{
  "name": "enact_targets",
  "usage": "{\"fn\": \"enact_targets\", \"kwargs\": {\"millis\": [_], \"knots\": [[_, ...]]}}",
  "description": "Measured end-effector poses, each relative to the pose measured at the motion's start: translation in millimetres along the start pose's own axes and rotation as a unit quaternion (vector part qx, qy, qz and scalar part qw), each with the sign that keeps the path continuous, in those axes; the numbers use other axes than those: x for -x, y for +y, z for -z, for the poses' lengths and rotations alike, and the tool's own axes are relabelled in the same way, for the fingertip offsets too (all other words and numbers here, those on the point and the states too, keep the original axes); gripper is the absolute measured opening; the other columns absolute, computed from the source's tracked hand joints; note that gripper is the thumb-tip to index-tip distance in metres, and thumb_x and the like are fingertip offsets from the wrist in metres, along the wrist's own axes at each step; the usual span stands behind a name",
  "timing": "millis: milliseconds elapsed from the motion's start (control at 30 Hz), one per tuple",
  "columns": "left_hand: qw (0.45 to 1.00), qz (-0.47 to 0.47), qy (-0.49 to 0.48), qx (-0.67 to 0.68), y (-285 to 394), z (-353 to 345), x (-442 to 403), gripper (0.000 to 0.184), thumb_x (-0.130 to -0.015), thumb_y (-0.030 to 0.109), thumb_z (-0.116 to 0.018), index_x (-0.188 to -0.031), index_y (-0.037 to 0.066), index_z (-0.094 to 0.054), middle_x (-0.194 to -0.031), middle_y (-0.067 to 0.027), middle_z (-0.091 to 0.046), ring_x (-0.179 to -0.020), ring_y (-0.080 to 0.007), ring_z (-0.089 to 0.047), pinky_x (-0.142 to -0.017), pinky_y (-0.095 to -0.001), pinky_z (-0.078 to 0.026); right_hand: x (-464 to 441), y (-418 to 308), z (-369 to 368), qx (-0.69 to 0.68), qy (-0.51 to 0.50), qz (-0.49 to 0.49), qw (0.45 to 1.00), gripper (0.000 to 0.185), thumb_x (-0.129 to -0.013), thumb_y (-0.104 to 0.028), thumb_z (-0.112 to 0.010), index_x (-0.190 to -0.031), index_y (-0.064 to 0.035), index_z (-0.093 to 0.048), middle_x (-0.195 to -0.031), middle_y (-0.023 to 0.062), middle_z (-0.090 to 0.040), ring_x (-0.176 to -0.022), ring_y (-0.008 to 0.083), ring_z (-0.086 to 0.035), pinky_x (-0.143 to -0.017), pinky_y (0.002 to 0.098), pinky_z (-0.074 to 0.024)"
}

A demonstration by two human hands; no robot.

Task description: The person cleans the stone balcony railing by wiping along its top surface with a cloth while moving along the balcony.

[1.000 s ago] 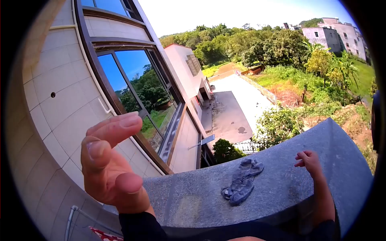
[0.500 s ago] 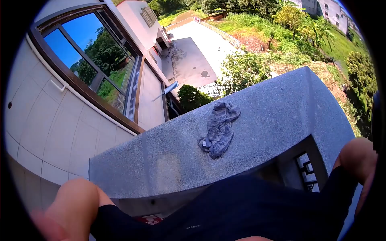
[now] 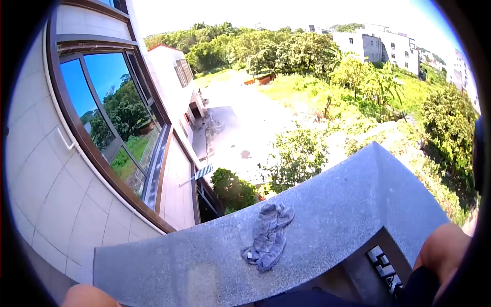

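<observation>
Neither of my hands shows in the head view. At the lower left edge only a bent part of my left arm (image 3: 88,297) is visible. On the right, my bent right arm (image 3: 444,248) comes out of a dark sleeve (image 3: 420,287), and its hand is out of sight. A crumpled grey-blue cloth (image 3: 268,236) with a small white tag lies on top of the speckled grey stone ledge (image 3: 327,204) in front of me. Both visible arm parts are apart from the cloth.
A tiled wall (image 3: 56,189) with a brown-framed window (image 3: 115,112) rises on the left. A small solar panel (image 3: 203,171) juts from it. Past the ledge's far edge lie a paved yard (image 3: 230,138) below, trees and buildings. Under the ledge is a dark metal grille (image 3: 384,268).
My view has tilted up, so the ledge and cloth sit lower and more sky and buildings show. My torso and most of my left arm have left the view. The cloth lies unmoved.
</observation>
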State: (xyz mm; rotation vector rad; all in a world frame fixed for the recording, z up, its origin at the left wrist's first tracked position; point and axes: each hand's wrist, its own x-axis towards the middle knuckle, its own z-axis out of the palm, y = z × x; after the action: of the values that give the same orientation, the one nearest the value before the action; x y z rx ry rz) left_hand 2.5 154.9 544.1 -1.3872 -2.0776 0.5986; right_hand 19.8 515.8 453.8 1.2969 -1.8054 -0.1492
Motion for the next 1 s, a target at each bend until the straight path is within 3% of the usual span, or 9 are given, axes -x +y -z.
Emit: {"fn": "enact_targets", "kwargs": {"millis": [167,500,733,833,900,933,967,1000], "knots": [[0.999,0.037,0.019,0.016,14,-13,7,0.075,-0.095,0.054,-0.059,-0.149,0.004,-0.049,-0.133,-0.0275,-0.063,-0.113,-0.0344,-0.069,-0.091,-0.0399,-0.059,14,6,-14,0.003,-0.029,-0.046,0.999,0.036,-0.108,-0.024,-0.051,-0.134,0.0000,-0.059,-0.122,0.0218,-0.068,-0.110,0.0337,-0.065,-0.098,0.0440,-0.0512],[0.998,0.046,-0.002,0.044,21,-41,12,0.077,-0.092,0.055,-0.066,-0.148,0.005,-0.050,-0.135,-0.0253,-0.062,-0.111,-0.0318,-0.070,-0.089,-0.0373,-0.059,16,-6,-34,-0.034,-0.026,-0.014,0.999,0.035,-0.107,-0.023,-0.055,-0.133,-0.0007,-0.060,-0.120,0.0213,-0.068,-0.109,0.0338,-0.066,-0.097,0.0436,-0.0514],[0.996,0.070,0.016,0.052,18,-43,21,0.078,-0.090,0.055,-0.071,-0.147,0.006,-0.051,-0.136,-0.0237,-0.062,-0.110,-0.0300,-0.070,-0.088,-0.0354,-0.059,11,-8,-34,-0.057,0.069,0.002,0.996,0.033,-0.106,-0.022,-0.057,-0.132,-0.0011,-0.060,-0.119,0.0210,-0.068,-0.108,0.0338,-0.066,-0.096,0.0434,-0.0515],[0.980,0.158,0.078,0.091,13,-51,28,0.079,-0.089,0.056,-0.073,-0.147,0.007,-0.051,-0.136,-0.0231,-0.062,-0.110,-0.0292,-0.070,-0.087,-0.0347,-0.059,16,-5,-61,-0.122,0.167,-0.120,0.971,0.033,-0.106,-0.021,-0.058,-0.132,-0.0013,-0.060,-0.119,0.0208,-0.068,-0.108,0.0338,-0.066,-0.096,0.0433,-0.0515],[0.916,0.302,0.208,0.164,15,-95,37,0.079,-0.089,0.056,-0.075,-0.147,0.007,-0.052,-0.136,-0.0226,-0.061,-0.110,-0.0287,-0.070,-0.087,-0.0341,-0.059,16,-11,-123,-0.197,0.186,-0.272,0.924,0.033,-0.105,-0.021,-0.058,-0.131,-0.0015,-0.060,-0.118,0.0207,-0.068,-0.107,0.0338,-0.066,-0.096,0.0432,-0.0515],[0.889,0.323,0.258,0.193,17,-135,35,0.070,-0.092,0.052,-0.072,-0.142,0.006,-0.057,-0.130,-0.0202,-0.066,-0.103,-0.0250,-0.070,-0.083,-0.0340,-0.058,14,-17,-170,-0.218,0.151,-0.345,0.900,0.032,-0.105,-0.021,-0.059,-0.131,-0.0015,-0.060,-0.118,0.0206,-0.069,-0.107,0.0338,-0.066,-0.096,0.0432,-0.0515],[0.860,0.339,0.311,0.222,19,-176,34,0.061,-0.095,0.048,-0.070,-0.138,0.005,-0.063,-0.123,-0.0178,-0.071,-0.097,-0.0212,-0.070,-0.080,-0.0339,-0.057,14,-31,-221,-0.201,0.104,-0.386,0.894,0.042,-0.102,-0.023,-0.066,-0.136,0.0006,-0.057,-0.125,0.0239,-0.065,-0.121,0.0395,-0.061,-0.105,0.0466,-0.0473],[0.844,0.341,0.295,0.290,21,-212,23,0.048,-0.095,0.033,-0.074,-0.133,0.004,-0.067,-0.118,-0.0156,-0.072,-0.095,-0.0203,-0.070,-0.078,-0.0322,-0.056,17,-60,-271,-0.226,0.017,-0.449,0.864,0.058,-0.102,-0.037,-0.066,-0.143,0.0018,-0.052,-0.143,0.0310,-0.053,-0.141,0.0493,-0.043,-0.117,0.0539,-0.0350]]}}
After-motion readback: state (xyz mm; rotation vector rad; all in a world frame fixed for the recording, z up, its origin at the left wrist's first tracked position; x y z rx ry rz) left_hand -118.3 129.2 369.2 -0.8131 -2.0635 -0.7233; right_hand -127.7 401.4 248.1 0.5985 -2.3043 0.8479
